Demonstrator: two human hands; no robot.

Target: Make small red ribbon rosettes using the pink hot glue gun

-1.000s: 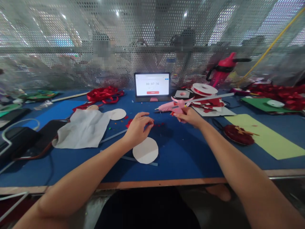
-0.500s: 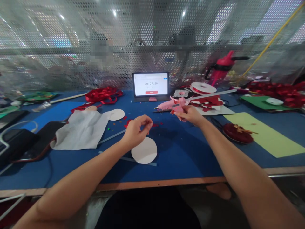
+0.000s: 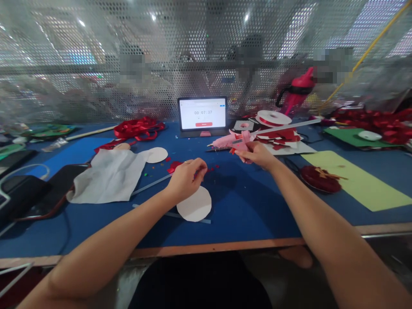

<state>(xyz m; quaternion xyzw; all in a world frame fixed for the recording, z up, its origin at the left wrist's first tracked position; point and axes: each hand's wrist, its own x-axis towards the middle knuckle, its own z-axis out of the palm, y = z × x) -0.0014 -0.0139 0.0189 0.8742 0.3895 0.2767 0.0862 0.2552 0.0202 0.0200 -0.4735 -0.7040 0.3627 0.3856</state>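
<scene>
- My right hand [image 3: 252, 155], right of the centre of the frame, is clamped around the handle of a pink plastic glue gun [image 3: 227, 142], its nozzle pointing left.
- A long, translucent glue stick [image 3: 289, 128] slants up and right from the back of the gun.
- My left hand [image 3: 187, 177], near the centre, is curled above the blue tabletop [image 3: 247, 206], thumb close to my fingertips; I cannot tell whether they meet or pinch anything.
- Just below that hand, in the lower centre, lies a flat white round disc [image 3: 195, 206], its upper edge partly covered by my fingers.
- A thin translucent strip [image 3: 204, 221] runs under the disc; another pale strip [image 3: 151, 185] reaches from my left hand toward a crumpled grey-white cloth [image 3: 111, 175] at left.
- A smaller white disc [image 3: 156, 155] lies beside the cloth's upper right corner.
- Small red scraps [image 3: 174, 166] lie just behind my left hand.
- At the upper centre stands a black-framed tablet [image 3: 202, 113] reading 00:07:37.
- Right of the tablet, behind my right hand, sits a white spool with red ribbon [image 3: 273, 118].
- A pale yellow-green sheet [image 3: 357, 180] lies at right, partly under a dark red rounded piece [image 3: 317, 179].
</scene>
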